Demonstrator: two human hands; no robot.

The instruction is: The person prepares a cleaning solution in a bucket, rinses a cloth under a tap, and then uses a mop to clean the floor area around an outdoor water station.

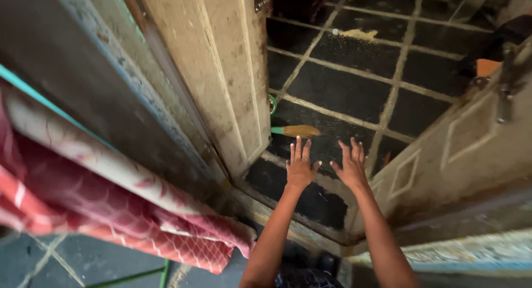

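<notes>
Two bare hands are stretched forward through a doorway, palms down and fingers spread; nothing is held or touched by either. The left hand (301, 167) and the right hand (351, 165) are held side by side, just apart, over the worn threshold (288, 221) and the dark tiled floor (343, 88) beyond it.

Nearest to the viewer, at the lower left, a red and pink patterned cloth (111, 210) is draped over a ledge beside the door frame.

Two pale, scuffed door leaves are swung open, the left door leaf (221, 72) inward along the frame and the right door leaf (465, 149) angled away, so that the passage is left free for the arms.

Just past the left fingertips a broom (296, 130) is laid flat on the floor. Its long axis runs nearly left to right: the green handle end is tucked behind the left leaf, and the yellowish bristle end points right, toward the middle of the opening.

Farther off, a small heap of sandy sweepings (357, 34) is seen on the tiles.
</notes>
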